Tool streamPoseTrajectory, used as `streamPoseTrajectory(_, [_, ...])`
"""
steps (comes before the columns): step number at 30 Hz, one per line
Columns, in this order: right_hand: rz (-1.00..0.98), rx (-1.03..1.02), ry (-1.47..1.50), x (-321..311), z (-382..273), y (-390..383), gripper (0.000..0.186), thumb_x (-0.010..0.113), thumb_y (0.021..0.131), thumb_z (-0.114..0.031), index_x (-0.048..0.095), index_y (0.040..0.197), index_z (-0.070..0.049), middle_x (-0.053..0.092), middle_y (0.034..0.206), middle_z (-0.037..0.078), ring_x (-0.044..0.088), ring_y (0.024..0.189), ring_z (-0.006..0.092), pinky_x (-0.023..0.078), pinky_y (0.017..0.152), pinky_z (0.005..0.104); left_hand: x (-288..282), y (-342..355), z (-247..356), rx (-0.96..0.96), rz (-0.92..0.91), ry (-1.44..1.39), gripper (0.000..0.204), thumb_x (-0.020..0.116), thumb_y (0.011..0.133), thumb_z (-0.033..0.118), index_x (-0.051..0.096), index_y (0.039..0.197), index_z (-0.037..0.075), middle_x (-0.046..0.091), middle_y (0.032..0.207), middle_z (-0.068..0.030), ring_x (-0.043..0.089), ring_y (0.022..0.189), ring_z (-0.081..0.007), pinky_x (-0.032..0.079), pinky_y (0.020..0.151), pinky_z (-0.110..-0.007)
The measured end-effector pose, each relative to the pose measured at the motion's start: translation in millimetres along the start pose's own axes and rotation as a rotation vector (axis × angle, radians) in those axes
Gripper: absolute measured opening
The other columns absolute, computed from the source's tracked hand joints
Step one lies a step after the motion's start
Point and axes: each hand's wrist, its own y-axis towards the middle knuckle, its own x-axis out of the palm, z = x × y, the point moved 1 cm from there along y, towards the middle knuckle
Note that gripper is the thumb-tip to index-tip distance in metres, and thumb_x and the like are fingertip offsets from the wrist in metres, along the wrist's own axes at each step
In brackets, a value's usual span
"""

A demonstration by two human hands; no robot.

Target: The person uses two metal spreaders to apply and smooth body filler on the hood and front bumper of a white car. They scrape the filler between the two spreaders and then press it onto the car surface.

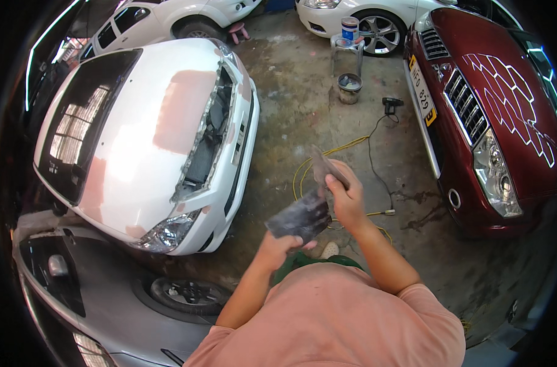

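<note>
My left hand (279,249) is closed on the near edge of a dark grey sheet of sandpaper (298,217), its thumb on top. The sheet is smudged with pale marks and slightly blurred. Farther forward and to the right, my right hand (347,194) grips a smaller brownish-grey piece of sandpaper (326,171) between thumb and fingers. The two pieces come close together near the dark sheet's far right corner; whether they touch I cannot tell. Both hands are in front of my body, above the concrete floor.
On the left stands a white car (131,134) with pinkish patches; a grey car (113,287) is nearer. A dark red car (492,92) stands right. A yellow cord (345,145), a heat gun-like tool (391,105), a bucket (349,95) and a stool with a can (350,29) lie ahead.
</note>
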Motion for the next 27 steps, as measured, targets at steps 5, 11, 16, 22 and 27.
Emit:
streamPoseTrajectory(5, [-0.034,-0.312,-0.049,-15.4,5.3,-46.2,0.03,0.054,0.095,-0.003,0.06,0.124,0.002,0.054,0.137,0.02,0.055,0.124,0.0339,0.043,0.104,0.0404,-30.8,-2.5,18.8,-0.105,0.095,-0.471,0.053,0.063,0.095,0.026,0.047,0.14,0.002,0.061,0.128,-0.0178,0.065,0.112,-0.0326,0.064,0.07,-0.046])
streamPoseTrajectory(11, [-0.266,-0.477,-0.091,-18.8,-8.7,-73.7,0.032,0.056,0.096,-0.006,0.058,0.127,0.001,0.055,0.135,0.023,0.055,0.124,0.0377,0.044,0.105,0.0436,-52.2,2.0,26.5,-0.174,0.128,-0.304,0.048,0.062,0.096,0.025,0.051,0.133,-0.002,0.065,0.117,-0.0176,0.07,0.097,-0.0302,0.064,0.061,-0.041])
streamPoseTrajectory(16, [-0.149,-0.397,-0.146,-31.0,-12.2,-27.1,0.03,0.061,0.094,-0.005,0.06,0.124,-0.001,0.06,0.126,0.017,0.063,0.108,0.0306,0.05,0.094,0.0383,-32.4,-5.5,34.4,-0.253,-0.046,-0.06,0.048,0.065,0.094,0.019,0.052,0.134,-0.003,0.067,0.116,-0.0166,0.072,0.095,-0.0294,0.063,0.063,-0.04])
streamPoseTrajectory(22, [-0.521,-0.283,-0.634,-33.5,-49.3,-28.7,0.042,0.071,0.077,-0.003,0.061,0.118,-0.007,0.061,0.12,0.011,0.064,0.106,0.0282,0.056,0.082,0.0367,-14.7,-3.2,46.4,0.478,0.023,1.527,0.056,0.065,0.083,0.001,0.054,0.138,0.005,0.058,0.139,-0.013,0.061,0.123,-0.0279,0.056,0.089,-0.035])
streamPoseTrajectory(27, [-0.683,-0.337,-0.595,-16.9,-68.3,-38.9,0.045,0.073,0.072,-0.004,0.061,0.115,-0.009,0.061,0.117,0.011,0.065,0.104,0.0322,0.057,0.08,0.0405,-2.9,-5.0,53.9,0.53,0.069,1.724,0.069,0.063,0.073,-0.003,0.051,0.141,0.006,0.056,0.141,-0.0134,0.058,0.126,-0.0272,0.057,0.086,-0.036])
